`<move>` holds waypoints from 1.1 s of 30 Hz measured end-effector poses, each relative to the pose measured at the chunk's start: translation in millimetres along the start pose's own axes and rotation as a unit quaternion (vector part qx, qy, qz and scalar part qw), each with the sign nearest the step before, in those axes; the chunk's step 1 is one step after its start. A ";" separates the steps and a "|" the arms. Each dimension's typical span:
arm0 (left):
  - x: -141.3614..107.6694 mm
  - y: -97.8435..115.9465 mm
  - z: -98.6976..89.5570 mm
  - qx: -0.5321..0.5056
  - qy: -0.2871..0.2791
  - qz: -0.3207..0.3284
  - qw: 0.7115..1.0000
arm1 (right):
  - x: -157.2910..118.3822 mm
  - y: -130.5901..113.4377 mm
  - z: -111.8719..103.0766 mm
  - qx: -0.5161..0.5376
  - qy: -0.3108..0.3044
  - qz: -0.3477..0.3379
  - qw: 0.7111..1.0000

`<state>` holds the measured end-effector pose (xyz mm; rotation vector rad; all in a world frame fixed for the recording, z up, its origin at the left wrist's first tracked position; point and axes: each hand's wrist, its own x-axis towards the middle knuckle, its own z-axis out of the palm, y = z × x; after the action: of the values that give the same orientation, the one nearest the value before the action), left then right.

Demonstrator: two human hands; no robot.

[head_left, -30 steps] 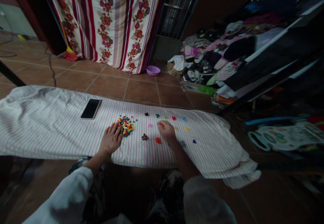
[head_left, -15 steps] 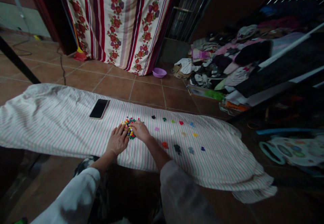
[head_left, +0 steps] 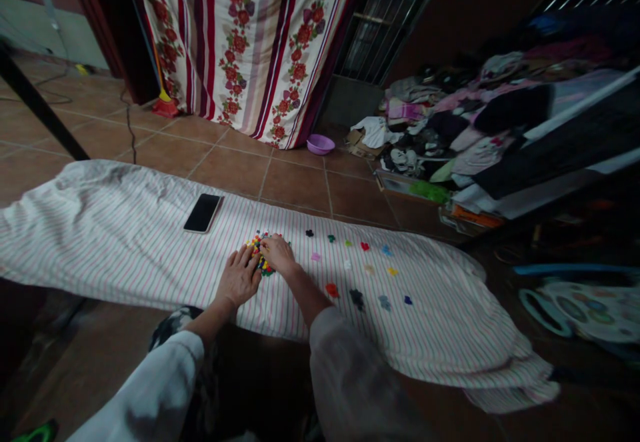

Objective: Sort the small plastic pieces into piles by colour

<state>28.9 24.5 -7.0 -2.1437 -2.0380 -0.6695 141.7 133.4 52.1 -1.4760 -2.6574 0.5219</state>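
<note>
A mixed heap of tiny coloured pieces [head_left: 265, 270] lies on the striped cloth. My left hand [head_left: 240, 277] rests flat at its left edge, fingers stretched out. Over the right side of the heap, my right hand [head_left: 279, 253] has its fingers bent and drawn together among the pieces; whatever they pinch is hidden. Single-colour clusters sit to the right in rows, among them a red cluster [head_left: 365, 246], a pink cluster [head_left: 315, 257], a yellow cluster [head_left: 393, 271], an orange cluster [head_left: 332, 290], a dark cluster [head_left: 357, 299] and a blue cluster [head_left: 408, 300].
A phone [head_left: 203, 213] lies left of the heap on the striped cloth [head_left: 135, 242]. Beyond it are the tiled floor, a purple basin [head_left: 320, 144] and a floral curtain [head_left: 255, 49]. Clothes [head_left: 450, 122] are piled at the right, near a pale plastic item [head_left: 590, 309].
The view has shifted slightly, so the scene sits a little farther right. Both hands stay at the heap, with the right fingers only slightly moved. The clusters look the same.
</note>
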 end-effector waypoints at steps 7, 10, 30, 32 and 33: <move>-0.2 -0.5 1.6 0.006 0.004 0.002 1.000 | 0.7 -9.0 -0.2 -0.002 -0.013 0.026 1.000; 0.0 -0.5 1.7 0.006 0.005 0.002 1.000 | 1.4 -8.8 1.0 0.009 -0.012 0.029 0.999; 0.1 -0.5 0.3 0.022 0.006 0.006 1.000 | 7.9 -4.3 10.6 0.037 0.025 0.026 0.999; 0.1 -0.7 0.0 0.028 0.007 0.010 1.000 | 8.1 -2.4 10.9 0.058 0.051 0.025 0.997; 0.0 -0.7 -0.1 0.029 0.006 0.011 0.999 | 8.1 -1.4 10.8 0.071 0.063 0.023 0.995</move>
<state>28.2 24.6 -7.0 -2.1217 -1.9980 -0.6113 133.9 136.6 41.4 -1.4814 -2.4414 0.5860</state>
